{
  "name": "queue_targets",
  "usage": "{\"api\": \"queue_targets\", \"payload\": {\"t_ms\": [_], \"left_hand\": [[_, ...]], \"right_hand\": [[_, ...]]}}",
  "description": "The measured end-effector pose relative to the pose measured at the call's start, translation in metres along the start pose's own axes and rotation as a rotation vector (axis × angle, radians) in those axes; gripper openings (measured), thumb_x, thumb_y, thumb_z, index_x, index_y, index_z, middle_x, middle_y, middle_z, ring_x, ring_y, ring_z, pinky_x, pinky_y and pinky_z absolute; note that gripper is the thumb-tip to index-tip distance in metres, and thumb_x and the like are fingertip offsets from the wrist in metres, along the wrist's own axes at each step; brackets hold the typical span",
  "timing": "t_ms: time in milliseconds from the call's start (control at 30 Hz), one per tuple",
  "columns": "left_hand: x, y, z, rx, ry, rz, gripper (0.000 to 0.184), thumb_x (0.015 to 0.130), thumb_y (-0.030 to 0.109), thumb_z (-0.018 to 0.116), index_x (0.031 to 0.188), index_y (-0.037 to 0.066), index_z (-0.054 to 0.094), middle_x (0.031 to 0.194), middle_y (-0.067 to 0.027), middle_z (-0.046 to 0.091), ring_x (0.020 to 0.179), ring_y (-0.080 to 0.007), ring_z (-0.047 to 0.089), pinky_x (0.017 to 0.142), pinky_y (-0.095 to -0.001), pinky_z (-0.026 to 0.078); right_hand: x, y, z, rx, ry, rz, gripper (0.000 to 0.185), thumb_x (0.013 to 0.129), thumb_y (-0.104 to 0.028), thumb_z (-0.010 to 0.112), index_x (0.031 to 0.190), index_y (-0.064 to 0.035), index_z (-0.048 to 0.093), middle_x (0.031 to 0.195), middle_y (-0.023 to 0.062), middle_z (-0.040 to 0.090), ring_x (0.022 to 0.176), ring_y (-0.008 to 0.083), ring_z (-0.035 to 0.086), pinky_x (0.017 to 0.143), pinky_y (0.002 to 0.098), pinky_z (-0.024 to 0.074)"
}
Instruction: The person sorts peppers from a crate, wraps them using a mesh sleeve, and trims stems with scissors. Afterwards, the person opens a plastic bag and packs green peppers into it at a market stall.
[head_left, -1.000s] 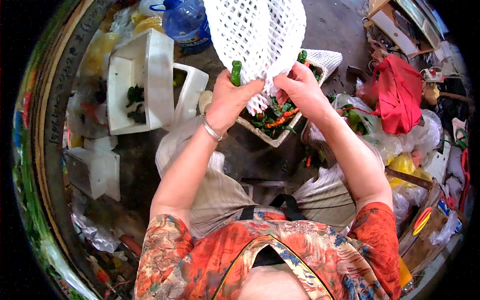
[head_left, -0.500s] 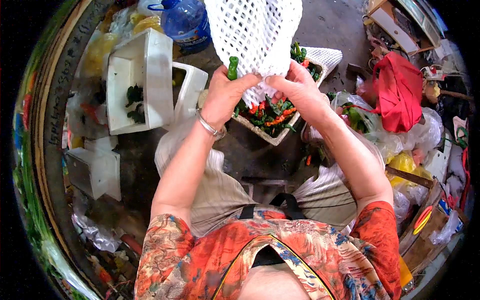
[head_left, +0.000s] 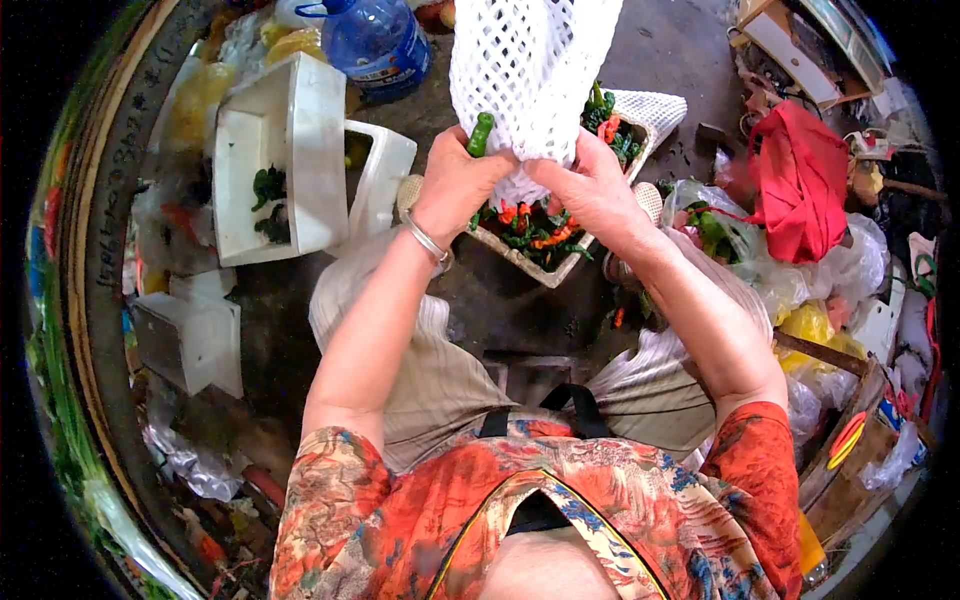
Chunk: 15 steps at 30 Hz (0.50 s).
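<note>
A white foam mesh sheet hangs gathered between both hands, its far end running out of the top of the view. My left hand is closed, pinching the near edge of the mesh, and a green pepper sticks up beside its fingers. My right hand grips the same edge, thumb close to the left thumb. Beneath the hands, red and green peppers with dark leaves lie in a white foam box. The hands and mesh hide much of this box.
White foam boxes stand at the left, one holding some leaves. Behind them is a big blue water bottle. A red bag lies on plastic bags at the right. Another piece of mesh lies by the pepper box.
The mesh has shifted right and its near end is gathered more upright between my hands. The green pepper has moved slightly right with my left hand.
</note>
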<state>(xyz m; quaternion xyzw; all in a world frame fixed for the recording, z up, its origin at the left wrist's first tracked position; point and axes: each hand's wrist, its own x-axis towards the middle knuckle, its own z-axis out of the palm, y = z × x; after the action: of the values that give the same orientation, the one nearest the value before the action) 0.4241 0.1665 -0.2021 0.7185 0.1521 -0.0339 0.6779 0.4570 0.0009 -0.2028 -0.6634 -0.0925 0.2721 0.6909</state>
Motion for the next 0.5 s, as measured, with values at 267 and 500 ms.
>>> {"api": "queue_targets", "payload": {"t_ms": [267,500], "left_hand": [[0.001,-0.002,0.014,0.36,0.169,0.211,0.027,0.073,0.007,0.065,0.098,-0.005,0.063,0.085,-0.0128,0.069,0.075,-0.0175,0.066,0.069,-0.0314,0.051],[0.0,-0.001,0.011,0.06,0.109,0.073,0.029,0.072,0.007,0.067,0.098,-0.006,0.062,0.088,-0.0088,0.069,0.077,-0.0139,0.064,0.07,-0.0292,0.05]], "right_hand": [[0.002,0.008,0.0,-0.147,0.043,-0.107,0.04,0.079,-0.014,0.061,0.115,0.0025,0.056,0.1,0.0109,0.066,0.09,0.0158,0.06,0.081,0.0306,0.048],[0.005,0.01,-0.001,-0.15,0.037,-0.141,0.04,0.078,-0.013,0.061,0.115,0.002,0.056,0.101,0.0127,0.066,0.092,0.0182,0.061,0.083,0.0319,0.0477]]}}
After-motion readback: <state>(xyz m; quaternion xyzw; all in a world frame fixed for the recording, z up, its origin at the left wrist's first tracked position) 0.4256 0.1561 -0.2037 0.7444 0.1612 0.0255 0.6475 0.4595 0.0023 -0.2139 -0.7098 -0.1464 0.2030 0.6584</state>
